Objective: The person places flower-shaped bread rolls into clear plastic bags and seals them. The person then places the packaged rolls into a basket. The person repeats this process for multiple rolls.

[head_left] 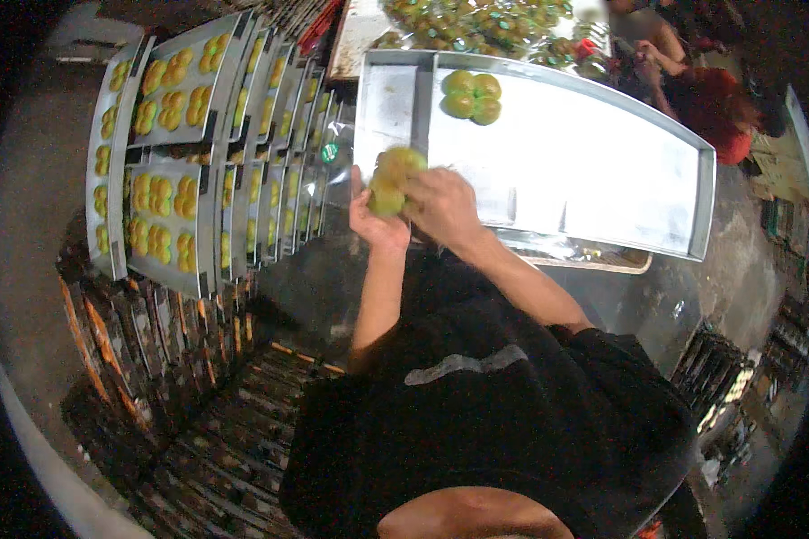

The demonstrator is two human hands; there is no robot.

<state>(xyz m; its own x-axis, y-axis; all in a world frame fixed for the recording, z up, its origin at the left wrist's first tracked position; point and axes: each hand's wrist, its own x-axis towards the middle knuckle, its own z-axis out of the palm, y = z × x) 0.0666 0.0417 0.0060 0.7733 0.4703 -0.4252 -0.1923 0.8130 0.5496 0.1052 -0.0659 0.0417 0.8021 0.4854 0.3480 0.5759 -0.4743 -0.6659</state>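
A cluster of joined round buns [394, 178], golden-brown with green sides, is held up between my two hands over the left part of a metal baking tray [613, 162]. My left hand [376, 221] supports it from below and the left, palm upward. On its right side my right hand [448, 205] grips it, fingers curled and slightly blurred. Another cluster of four joined buns [472, 98] lies in the tray's upper left. Beside my left hand, a transparent plastic bag with a green label [330, 153] appears; whether my fingers touch it I cannot tell.
Stacked metal trays [205, 202] of similar buns stand at left, above dark slatted racks [222, 418]. Many plastic-wrapped buns [478, 23] are heaped beyond the tray. A person in a red cap [735, 148] works at upper right. Another tray [637, 263] shows underneath.
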